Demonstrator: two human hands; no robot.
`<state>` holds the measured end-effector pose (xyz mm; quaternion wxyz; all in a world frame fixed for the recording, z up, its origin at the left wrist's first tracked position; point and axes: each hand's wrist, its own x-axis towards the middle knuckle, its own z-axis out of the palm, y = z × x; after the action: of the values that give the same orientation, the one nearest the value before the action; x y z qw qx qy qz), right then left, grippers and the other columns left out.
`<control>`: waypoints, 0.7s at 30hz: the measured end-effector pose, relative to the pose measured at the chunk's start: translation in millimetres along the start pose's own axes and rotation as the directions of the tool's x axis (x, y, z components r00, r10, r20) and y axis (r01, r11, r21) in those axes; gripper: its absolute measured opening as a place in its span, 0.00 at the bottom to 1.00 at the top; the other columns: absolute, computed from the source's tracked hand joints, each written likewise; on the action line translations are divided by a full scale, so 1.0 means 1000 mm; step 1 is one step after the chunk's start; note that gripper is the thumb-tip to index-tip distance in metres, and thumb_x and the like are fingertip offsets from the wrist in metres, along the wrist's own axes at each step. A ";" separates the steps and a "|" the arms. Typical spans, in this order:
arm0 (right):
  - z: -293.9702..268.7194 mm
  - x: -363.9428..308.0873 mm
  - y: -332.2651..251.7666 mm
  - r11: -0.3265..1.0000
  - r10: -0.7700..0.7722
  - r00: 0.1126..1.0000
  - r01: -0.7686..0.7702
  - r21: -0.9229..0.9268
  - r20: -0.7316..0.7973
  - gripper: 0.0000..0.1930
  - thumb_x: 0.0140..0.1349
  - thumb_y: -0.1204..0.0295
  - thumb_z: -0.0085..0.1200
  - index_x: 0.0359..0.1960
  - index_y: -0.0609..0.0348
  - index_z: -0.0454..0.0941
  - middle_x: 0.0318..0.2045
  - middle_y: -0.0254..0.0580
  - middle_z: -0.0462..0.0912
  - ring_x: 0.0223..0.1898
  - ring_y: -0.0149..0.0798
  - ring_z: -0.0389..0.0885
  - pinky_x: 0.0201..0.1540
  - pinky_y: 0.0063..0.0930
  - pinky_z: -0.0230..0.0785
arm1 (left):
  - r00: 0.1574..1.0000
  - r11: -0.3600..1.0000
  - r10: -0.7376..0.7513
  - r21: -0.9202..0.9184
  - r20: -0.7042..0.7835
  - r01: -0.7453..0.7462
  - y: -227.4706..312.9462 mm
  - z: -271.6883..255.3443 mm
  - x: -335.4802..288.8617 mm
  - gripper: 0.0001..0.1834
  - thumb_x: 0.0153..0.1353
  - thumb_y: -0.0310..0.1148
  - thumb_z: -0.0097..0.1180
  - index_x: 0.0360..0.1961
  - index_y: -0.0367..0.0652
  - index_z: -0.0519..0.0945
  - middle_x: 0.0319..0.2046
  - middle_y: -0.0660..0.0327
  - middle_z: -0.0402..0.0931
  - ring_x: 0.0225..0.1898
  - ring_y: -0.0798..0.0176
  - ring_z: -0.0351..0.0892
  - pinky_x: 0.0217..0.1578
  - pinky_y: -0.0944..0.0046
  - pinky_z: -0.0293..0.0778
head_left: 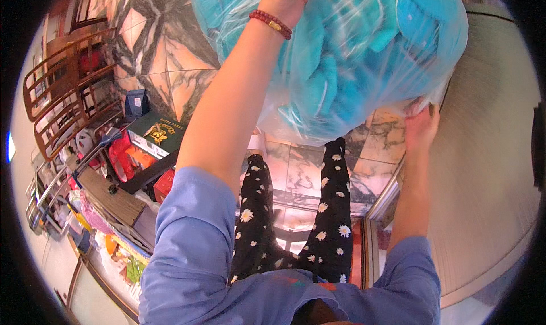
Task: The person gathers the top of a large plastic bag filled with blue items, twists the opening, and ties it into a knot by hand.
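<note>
A large clear plastic bag [335, 69], stuffed with turquoise pieces whose kind I cannot make out, fills the upper middle of the view. It hangs or rests in front of my legs. My right hand [422, 128] is closed on the bag's lower right corner, where the plastic bunches up. Above the bag's upper left part, my left hand [285, 5] reaches to the far edge of the view. A red bead bracelet circles that wrist. The left fingers are mostly cut off by the picture's edge, so their grip is hidden.
Pink and black marble tiles [182, 57] cover the floor. On the left are a brown slatted wooden frame [71, 91], a dark green box [157, 132], a small dark blue bag [136, 103] and piled household goods. A big beige panel [483, 154] borders the right side.
</note>
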<state>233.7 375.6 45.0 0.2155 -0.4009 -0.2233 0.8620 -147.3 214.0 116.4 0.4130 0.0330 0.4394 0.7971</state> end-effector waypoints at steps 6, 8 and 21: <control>-0.008 -0.008 0.057 0.695 -0.033 0.980 -0.119 -0.709 -0.197 0.11 0.56 0.73 0.55 0.42 0.57 0.73 0.34 0.36 0.75 0.41 0.34 0.73 0.46 0.29 0.67 | 0.995 0.996 0.089 0.005 -0.046 -0.089 0.005 0.016 0.016 0.27 0.64 0.29 0.53 0.61 0.32 0.61 0.53 0.54 0.72 0.54 0.57 0.73 0.54 0.57 0.71; -0.099 0.025 0.078 0.107 -0.104 0.918 -0.372 -0.922 -0.383 0.12 0.53 0.73 0.56 0.39 0.60 0.74 0.30 0.36 0.75 0.33 0.35 0.75 0.37 0.30 0.69 | 0.999 0.999 0.004 -0.050 0.039 -0.002 -0.014 0.051 0.042 0.27 0.64 0.29 0.53 0.62 0.32 0.61 0.53 0.53 0.73 0.53 0.56 0.74 0.53 0.57 0.72; 0.089 -0.015 0.004 0.348 0.697 0.715 -0.277 -0.896 0.049 0.11 0.60 0.68 0.58 0.36 0.64 0.85 0.33 0.37 0.86 0.34 0.29 0.78 0.39 0.24 0.70 | 0.948 0.266 0.168 0.914 0.270 -0.307 0.025 0.058 0.093 0.15 0.64 0.28 0.45 0.44 0.32 0.80 0.34 0.57 0.83 0.43 0.62 0.79 0.47 0.65 0.73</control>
<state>171.9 345.0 102.9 -0.3363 -0.3017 -0.5149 0.7285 -199.9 309.9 140.7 0.2150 0.3816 0.7870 0.4345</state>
